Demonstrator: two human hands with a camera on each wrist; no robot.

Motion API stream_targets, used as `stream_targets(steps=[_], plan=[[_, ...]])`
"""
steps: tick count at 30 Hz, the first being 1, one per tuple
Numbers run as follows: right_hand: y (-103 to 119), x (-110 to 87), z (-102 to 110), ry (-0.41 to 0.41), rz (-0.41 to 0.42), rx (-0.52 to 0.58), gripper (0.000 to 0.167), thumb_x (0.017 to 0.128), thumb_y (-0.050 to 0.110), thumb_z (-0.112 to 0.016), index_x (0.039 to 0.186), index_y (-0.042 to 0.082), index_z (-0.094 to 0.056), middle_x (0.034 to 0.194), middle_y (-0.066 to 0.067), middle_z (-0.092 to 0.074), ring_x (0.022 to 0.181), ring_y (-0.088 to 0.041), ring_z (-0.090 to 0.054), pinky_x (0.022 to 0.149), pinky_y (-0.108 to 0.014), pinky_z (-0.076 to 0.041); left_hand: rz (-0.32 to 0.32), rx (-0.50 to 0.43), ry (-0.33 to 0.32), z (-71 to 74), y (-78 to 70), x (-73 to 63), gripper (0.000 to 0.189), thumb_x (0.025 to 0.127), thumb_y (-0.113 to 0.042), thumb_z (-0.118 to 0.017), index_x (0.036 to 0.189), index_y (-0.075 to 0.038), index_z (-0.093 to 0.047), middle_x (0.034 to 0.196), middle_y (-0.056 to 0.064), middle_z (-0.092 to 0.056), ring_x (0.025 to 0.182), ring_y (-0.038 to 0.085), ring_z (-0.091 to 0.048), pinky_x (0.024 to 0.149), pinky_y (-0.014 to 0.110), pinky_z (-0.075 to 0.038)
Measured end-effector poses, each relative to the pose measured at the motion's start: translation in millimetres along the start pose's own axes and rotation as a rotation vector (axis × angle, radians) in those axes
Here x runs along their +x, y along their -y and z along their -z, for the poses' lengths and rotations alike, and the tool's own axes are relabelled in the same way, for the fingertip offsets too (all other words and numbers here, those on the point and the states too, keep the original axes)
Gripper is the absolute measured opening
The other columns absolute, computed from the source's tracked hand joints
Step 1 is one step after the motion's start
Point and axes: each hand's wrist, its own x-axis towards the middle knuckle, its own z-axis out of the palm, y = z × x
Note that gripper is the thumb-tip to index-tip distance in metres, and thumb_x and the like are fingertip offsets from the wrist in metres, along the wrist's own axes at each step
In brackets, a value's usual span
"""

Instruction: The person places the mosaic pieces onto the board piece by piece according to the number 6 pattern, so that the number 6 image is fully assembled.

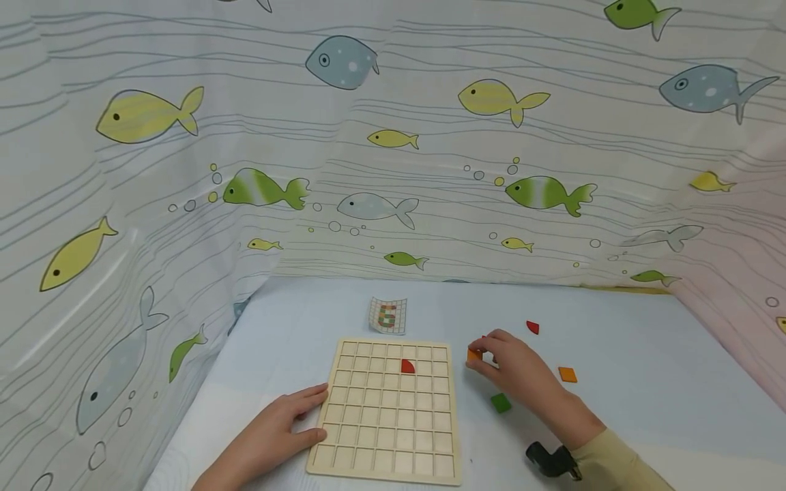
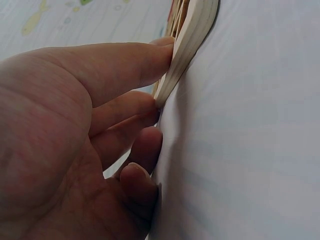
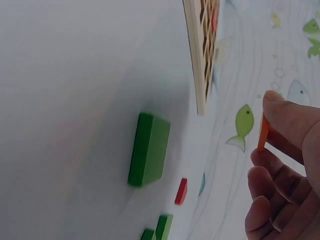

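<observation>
My right hand [image 1: 518, 365] pinches an orange square tile [image 1: 474, 354] between thumb and fingertips, just past the right edge of a wooden grid board [image 1: 372, 395]. In the right wrist view the orange tile [image 3: 263, 132] is seen edge-on, raised off the table. One red quarter-round tile [image 1: 408, 366] lies in a cell in the upper part of the board. My left hand [image 1: 279, 426] rests along the board's left edge, fingers extended. In the left wrist view, its thumb and fingertips touch the board's side [image 2: 187, 47].
A green tile [image 1: 500, 403] lies below my right hand. Farther right are an orange tile [image 1: 568, 374] and a red tile [image 1: 532, 327]. Several green pieces [image 3: 164, 227] show low in the right wrist view. Behind the board lies a patterned card [image 1: 387, 316]; a fish-print curtain [image 1: 442, 184] surrounds the table.
</observation>
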Motion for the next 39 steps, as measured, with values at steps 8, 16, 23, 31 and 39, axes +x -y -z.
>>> stream_targets(steps=[8,16,23,31,39], plan=[[19,18.8,-11,0.011,0.041,-0.034,0.026,0.083,0.03,-0.082,0.106,0.019,-0.074,0.095,0.009,-0.06,0.091,-0.016,-0.06,0.078,-0.031,-0.052,-0.024,-0.018,0.001,2.2,-1.6,0.3,0.071,0.089,-0.05,-0.069,0.143,-0.007,-0.054,0.15,-0.003,-0.046,0.132,0.027,-0.046,0.101,0.048,-0.042],[31,31.8,-21,0.036,0.067,-0.056,0.025,0.084,0.032,-0.081,0.104,0.019,-0.075,0.094,0.01,-0.06,0.085,-0.01,-0.056,0.076,-0.028,-0.052,-0.037,-0.021,-0.003,1.6,-3.5,-0.1,0.069,0.09,-0.048,-0.069,0.142,-0.006,-0.054,0.149,-0.003,-0.047,0.131,0.026,-0.048,0.101,0.044,-0.043],[41,41.7,-27,0.061,0.105,-0.06,0.023,0.085,0.031,-0.08,0.103,0.017,-0.074,0.093,0.008,-0.06,0.085,-0.01,-0.057,0.078,-0.031,-0.052,-0.035,-0.032,-0.001,2.0,-4.0,-1.4,0.071,0.089,-0.048,-0.07,0.142,-0.004,-0.054,0.15,-0.002,-0.046,0.129,0.026,-0.049,0.1,0.041,-0.044],[48,52.1,-38,0.119,0.126,-0.053,0.022,0.089,0.032,-0.076,0.104,0.016,-0.074,0.096,0.006,-0.061,0.087,-0.011,-0.057,0.079,-0.031,-0.052,-0.044,-0.031,-0.002,1.3,-3.0,-1.6,0.07,0.09,-0.047,-0.07,0.142,-0.004,-0.053,0.149,-0.001,-0.047,0.129,0.027,-0.05,0.099,0.04,-0.045],[64,61.2,-46,0.165,0.207,-0.068,0.024,0.09,0.034,-0.074,0.106,0.016,-0.074,0.095,0.006,-0.061,0.082,-0.009,-0.055,0.075,-0.029,-0.052,-0.037,-0.03,-0.007,0.6,-0.6,-1.4,0.069,0.09,-0.047,-0.07,0.143,-0.005,-0.053,0.15,-0.002,-0.046,0.127,0.025,-0.051,0.099,0.041,-0.045]])
